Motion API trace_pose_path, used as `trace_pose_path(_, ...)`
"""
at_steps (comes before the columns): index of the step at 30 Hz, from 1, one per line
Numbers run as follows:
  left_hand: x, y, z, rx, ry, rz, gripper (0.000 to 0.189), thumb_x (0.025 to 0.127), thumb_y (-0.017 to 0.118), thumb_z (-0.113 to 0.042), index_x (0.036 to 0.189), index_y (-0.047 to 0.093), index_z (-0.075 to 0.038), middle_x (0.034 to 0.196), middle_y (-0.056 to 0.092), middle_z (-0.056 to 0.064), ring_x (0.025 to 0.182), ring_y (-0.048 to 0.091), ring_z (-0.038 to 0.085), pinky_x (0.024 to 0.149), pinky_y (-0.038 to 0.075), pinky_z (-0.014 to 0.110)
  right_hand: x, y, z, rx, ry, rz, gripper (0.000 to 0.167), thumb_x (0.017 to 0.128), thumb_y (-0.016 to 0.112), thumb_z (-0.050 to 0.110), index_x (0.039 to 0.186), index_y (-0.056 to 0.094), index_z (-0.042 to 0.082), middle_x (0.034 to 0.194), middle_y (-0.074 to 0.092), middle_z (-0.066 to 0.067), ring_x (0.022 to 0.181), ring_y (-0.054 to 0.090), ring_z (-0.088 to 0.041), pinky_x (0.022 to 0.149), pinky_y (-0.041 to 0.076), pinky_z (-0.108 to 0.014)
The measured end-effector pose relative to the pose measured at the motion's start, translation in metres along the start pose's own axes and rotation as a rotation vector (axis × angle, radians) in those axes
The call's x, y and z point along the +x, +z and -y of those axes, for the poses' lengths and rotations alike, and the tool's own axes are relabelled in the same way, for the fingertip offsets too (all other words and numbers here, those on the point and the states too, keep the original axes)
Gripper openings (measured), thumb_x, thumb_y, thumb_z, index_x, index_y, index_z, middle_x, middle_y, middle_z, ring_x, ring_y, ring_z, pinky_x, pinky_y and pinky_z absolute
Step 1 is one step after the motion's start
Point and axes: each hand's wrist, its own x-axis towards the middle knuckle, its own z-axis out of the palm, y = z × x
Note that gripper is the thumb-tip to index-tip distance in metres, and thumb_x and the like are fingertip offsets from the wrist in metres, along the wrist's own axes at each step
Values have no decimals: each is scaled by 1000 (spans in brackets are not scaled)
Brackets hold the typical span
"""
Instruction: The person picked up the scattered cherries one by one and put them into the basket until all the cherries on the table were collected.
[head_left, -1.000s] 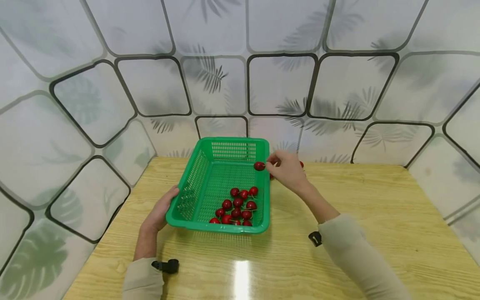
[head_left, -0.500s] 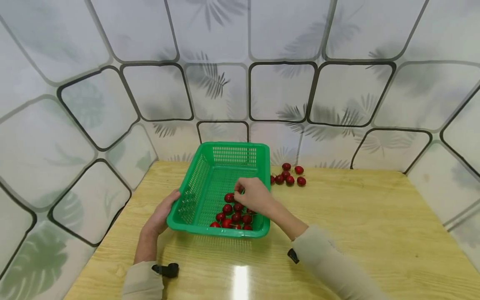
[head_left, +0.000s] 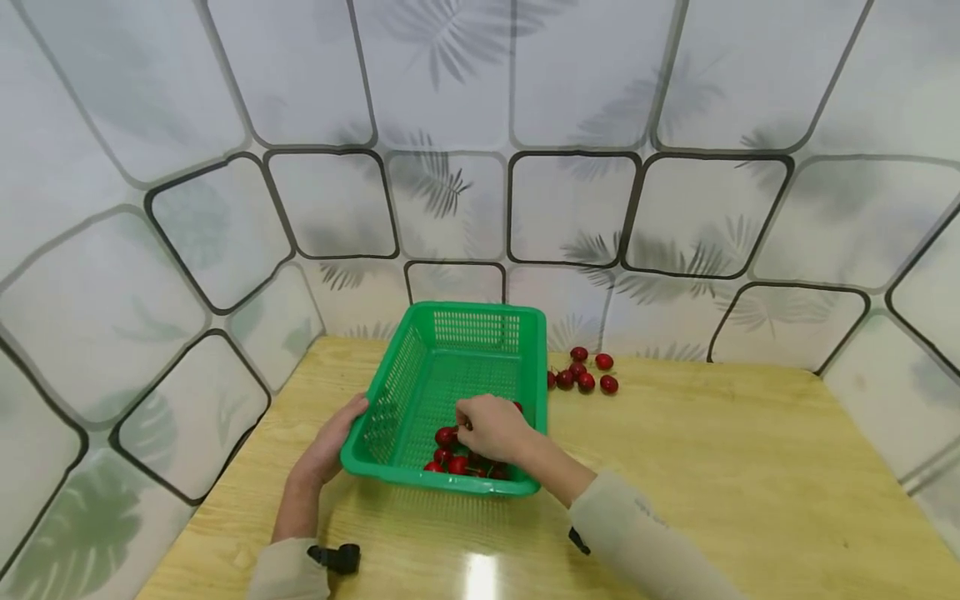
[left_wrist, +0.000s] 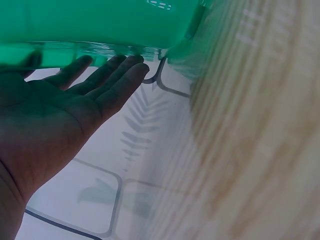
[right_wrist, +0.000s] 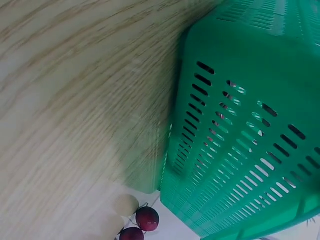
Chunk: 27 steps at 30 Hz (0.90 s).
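Observation:
A green plastic basket [head_left: 444,481] stands on the wooden table with red cherries [head_left: 457,465] gathered in its near part. Inside it, my right hand [head_left: 497,427] is low over the pile, thumb and fingertips pinched together beside a dark red cherry [head_left: 446,437], whose stem end is at the fingertips. This hand covers some of the other fruit. My left hand [head_left: 333,437] rests against the basket's left side near the front corner. In the left wrist view, the fingers [left_wrist: 122,87] of that hand lie nearly straight beneath the basket's rim.
Several loose cherries [head_left: 586,382] lie on the table [head_left: 720,467] just beyond the basket's right side. Behind the table rises a wall [head_left: 573,208] with a leaf and rounded-block pattern. In the right wrist view, the basket's slotted wall [right_wrist: 235,130] screens the inside.
My right hand has carried a cherry by its stem from over the right rim into the basket, down to the near pile. My left hand has stayed at the basket's side.

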Motion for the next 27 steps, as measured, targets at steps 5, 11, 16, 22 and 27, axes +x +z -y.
trace_pose_path(5, 0, 2, 1, -25, -3, 5, 62, 110, 23, -40, 157, 15, 0, 151, 28, 27, 109, 51, 15, 91, 45, 23, -2, 4, -1, -58, -24, 36, 19, 91, 63, 11, 74, 59, 17, 65, 51, 8, 55, 42, -6, 48, 36, -23)
trace_pose_path(11, -1, 1, 0, -34, -9, -3, 63, 110, 25, -40, 158, 13, -1, 157, 22, 23, 114, 48, 13, 92, 44, 21, 0, 7, -1, -62, -64, 61, 32, 89, 63, 10, 62, 47, 19, 56, 36, 10, 52, 31, -5, 46, 27, -20)
trace_pose_path(16, -2, 1, 0, -47, -13, 6, 65, 109, 25, -42, 158, 11, -1, 156, 21, 25, 110, 51, 13, 91, 45, 22, 1, 10, -1, -90, -67, 105, 39, 88, 65, 10, 58, 42, 20, 53, 32, 10, 52, 28, -5, 46, 24, -20)
trace_pose_path(22, -1, 0, 1, -62, -14, 2, 65, 110, 24, -41, 158, 9, -1, 156, 20, 26, 103, 54, 9, 88, 47, 22, 2, 9, -1, -126, -62, 122, 38, 89, 67, 12, 58, 45, 21, 53, 34, 10, 51, 30, -5, 45, 25, -20)
trace_pose_path(27, 0, 1, 1, -68, -1, 22, 65, 110, 24, -41, 157, 11, 1, 143, 35, 28, 97, 58, 10, 85, 50, 26, 1, 10, -1, -145, -52, 111, 36, 89, 67, 11, 59, 48, 21, 54, 37, 11, 52, 33, -5, 45, 29, -20)
